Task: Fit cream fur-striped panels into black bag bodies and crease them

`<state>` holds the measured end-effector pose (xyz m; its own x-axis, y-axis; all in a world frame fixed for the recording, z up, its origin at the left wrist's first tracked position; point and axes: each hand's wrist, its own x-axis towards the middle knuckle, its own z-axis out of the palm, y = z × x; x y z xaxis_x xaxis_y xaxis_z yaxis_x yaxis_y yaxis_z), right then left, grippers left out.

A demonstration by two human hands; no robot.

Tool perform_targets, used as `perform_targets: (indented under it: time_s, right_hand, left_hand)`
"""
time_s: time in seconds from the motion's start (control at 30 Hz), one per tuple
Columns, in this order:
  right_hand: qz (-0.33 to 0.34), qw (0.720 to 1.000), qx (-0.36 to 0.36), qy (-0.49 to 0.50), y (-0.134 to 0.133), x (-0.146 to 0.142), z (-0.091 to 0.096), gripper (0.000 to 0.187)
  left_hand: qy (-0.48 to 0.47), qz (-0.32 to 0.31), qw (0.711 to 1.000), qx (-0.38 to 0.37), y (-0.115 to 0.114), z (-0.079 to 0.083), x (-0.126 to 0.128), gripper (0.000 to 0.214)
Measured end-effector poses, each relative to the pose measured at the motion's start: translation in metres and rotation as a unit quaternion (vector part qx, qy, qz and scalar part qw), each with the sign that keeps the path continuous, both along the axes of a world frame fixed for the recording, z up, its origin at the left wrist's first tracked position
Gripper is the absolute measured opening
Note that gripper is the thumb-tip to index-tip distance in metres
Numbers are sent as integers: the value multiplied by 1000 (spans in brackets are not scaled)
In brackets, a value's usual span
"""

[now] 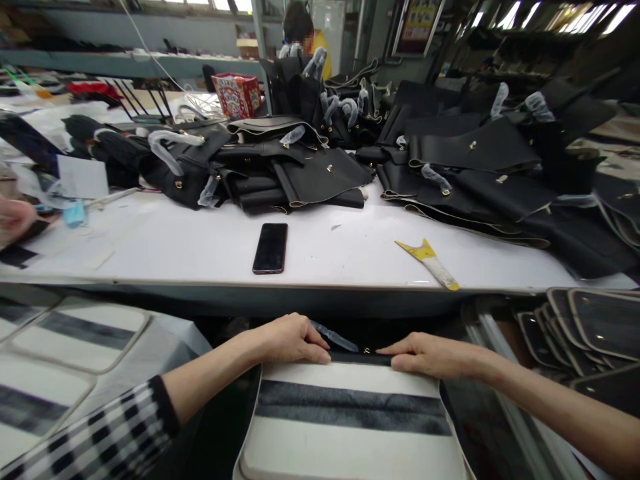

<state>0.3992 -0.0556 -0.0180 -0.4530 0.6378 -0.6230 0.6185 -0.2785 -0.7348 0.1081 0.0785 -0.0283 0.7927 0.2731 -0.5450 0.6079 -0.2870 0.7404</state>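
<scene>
Fingers of the left hand are bent close together, clamped with the thumb on the black strip along the top of a pale panel with a grey band. The right hand touches the strip's other end, forefinger stretched out and thumb apart below it; whether its remaining fingers grip, I cannot tell. Between the hands sit a gold clasp and a plastic-wrapped handle. The panel lies on the near side of the worktop, just in front of the middle of its near edge. Near that edge lie a phone, left of centre, and a yellow-and-white tool, right of centre. Black bag pieces heap towards the far edge. Beyond the near right corner, dark panels are stacked; more pale panels lie below the near left corner
</scene>
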Motion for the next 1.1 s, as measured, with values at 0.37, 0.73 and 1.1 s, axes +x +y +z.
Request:
perform_targets:
  time_s: [0.37, 0.73, 1.1]
  right_hand:
    - [36, 993, 101, -57, 26, -63, -5, 40]
    - [-42, 997, -48, 45, -11, 21, 0, 47]
    - [-71, 997, 30, -23, -10, -1, -11, 41]
  left_hand:
    - [31, -73, 991, 107, -13, 15, 37, 26]
    - [1, 28, 993, -110, 10, 11, -28, 36]
    - [-2, 24, 994, 102, 3, 2, -30, 38]
